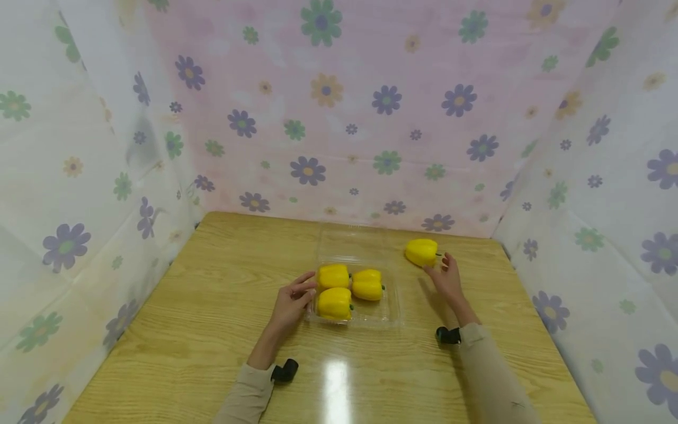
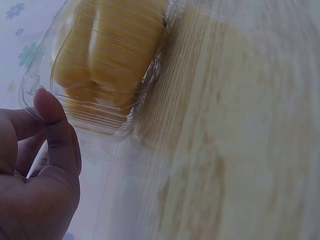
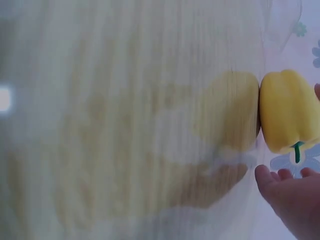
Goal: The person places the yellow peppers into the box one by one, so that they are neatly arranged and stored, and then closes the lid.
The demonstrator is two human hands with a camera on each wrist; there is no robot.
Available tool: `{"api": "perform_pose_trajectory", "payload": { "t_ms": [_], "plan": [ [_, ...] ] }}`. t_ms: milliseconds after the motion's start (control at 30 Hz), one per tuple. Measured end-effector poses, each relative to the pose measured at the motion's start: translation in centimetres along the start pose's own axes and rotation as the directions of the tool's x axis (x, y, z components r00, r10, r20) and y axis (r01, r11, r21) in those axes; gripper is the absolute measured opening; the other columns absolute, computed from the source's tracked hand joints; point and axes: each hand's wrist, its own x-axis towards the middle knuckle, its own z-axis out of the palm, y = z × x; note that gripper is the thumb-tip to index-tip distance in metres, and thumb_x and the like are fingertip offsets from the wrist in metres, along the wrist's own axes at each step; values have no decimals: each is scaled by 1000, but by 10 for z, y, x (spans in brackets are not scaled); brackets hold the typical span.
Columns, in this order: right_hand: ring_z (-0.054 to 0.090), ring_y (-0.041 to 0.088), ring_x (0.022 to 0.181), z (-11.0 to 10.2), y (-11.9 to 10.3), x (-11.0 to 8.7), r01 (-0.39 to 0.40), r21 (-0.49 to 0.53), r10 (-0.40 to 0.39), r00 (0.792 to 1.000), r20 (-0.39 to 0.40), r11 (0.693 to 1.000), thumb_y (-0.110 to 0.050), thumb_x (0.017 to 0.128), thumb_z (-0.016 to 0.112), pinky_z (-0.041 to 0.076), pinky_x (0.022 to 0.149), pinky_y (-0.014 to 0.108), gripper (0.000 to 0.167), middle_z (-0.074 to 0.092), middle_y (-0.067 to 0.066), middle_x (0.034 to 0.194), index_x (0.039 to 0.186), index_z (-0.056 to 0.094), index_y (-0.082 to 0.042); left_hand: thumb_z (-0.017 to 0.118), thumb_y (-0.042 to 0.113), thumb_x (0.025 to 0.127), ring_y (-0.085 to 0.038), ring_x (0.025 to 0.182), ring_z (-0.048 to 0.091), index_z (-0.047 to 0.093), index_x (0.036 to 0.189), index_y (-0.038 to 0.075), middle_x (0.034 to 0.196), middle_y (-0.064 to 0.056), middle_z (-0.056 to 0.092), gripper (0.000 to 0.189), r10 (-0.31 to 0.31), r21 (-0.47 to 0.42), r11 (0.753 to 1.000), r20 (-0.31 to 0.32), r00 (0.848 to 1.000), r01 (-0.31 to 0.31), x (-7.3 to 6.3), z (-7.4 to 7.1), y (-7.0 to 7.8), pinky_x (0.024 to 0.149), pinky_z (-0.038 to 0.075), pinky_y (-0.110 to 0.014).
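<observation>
A clear plastic clamshell container (image 1: 393, 306) lies with its lid folded back, holding three yellow bell peppers, among them a front left pepper (image 1: 333, 304). My left hand (image 1: 290, 303) is at the container's left side; in the left wrist view its thumb and fingers pinch the clear rim (image 2: 29, 95). Another yellow bell pepper (image 1: 421, 252) lies on the table to the right of the lid, its green stem (image 3: 297, 152) toward my right hand (image 1: 446, 281). The fingers of that hand are spread around the stem end, with a gap to the pepper in the right wrist view.
The transparent lid (image 1: 354, 242) lies flat behind the container. The wooden table (image 1: 212, 330) is bounded by flower-printed cloth (image 1: 349, 118) at the back and both sides. Black wrist cameras, such as the left one (image 1: 285, 371), jut inward from the sleeves.
</observation>
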Motion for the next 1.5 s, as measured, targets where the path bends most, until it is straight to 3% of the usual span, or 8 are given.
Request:
{"api": "perform_pose_trajectory", "payload": {
  "t_ms": [200,567,700,1100,1333,1500],
  "plan": [
    [12,50,151,-9,0,14,23,-32,-20,996,88,999,-31,103,61,20,122,60,91,5,29,166,163,-1,-1,62,-1,99,-10,67,54,71,119,-10,152,-16,51,23,-1,-11,1000,4,1000,1,0,0,1,56,48,-18],
    [9,48,152,-5,-4,25,48,-70,-40,993,112,996,-37,103,60,20,122,62,91,3,27,168,163,1,-2,63,0,99,-8,69,54,69,119,-12,152,-20,49,24,3,-22,1000,11,1000,-3,0,-1,-1,56,47,-17],
    [13,46,152,-3,-5,27,50,-56,-44,993,112,997,-35,105,57,18,123,58,88,8,28,167,163,2,0,63,-1,99,-8,76,57,71,118,-11,151,-18,51,23,-8,-5,1000,-2,1000,8,0,-1,0,57,48,-17],
    [22,48,149,1,-3,26,60,51,-64,995,73,997,-24,105,58,26,122,54,82,17,34,160,162,4,1,62,-3,99,-10,74,57,69,119,-12,152,-19,50,23,2,-18,1000,4,1000,-2,0,1,-1,57,48,-17],
    [21,49,148,-3,-34,7,21,108,-27,998,63,994,-12,102,61,29,120,57,79,13,33,162,159,10,8,62,-1,99,-9,73,56,71,119,-10,152,-17,51,23,8,-5,1000,5,1000,-7,0,0,-2,57,48,-17],
    [21,49,149,0,-26,11,10,136,-16,999,44,991,-12,101,61,27,121,55,80,14,34,162,159,10,8,62,-1,99,-8,68,53,70,119,-11,152,-18,49,24,2,-10,1000,11,1000,-2,0,-2,-1,57,48,-17]
  ]
}}
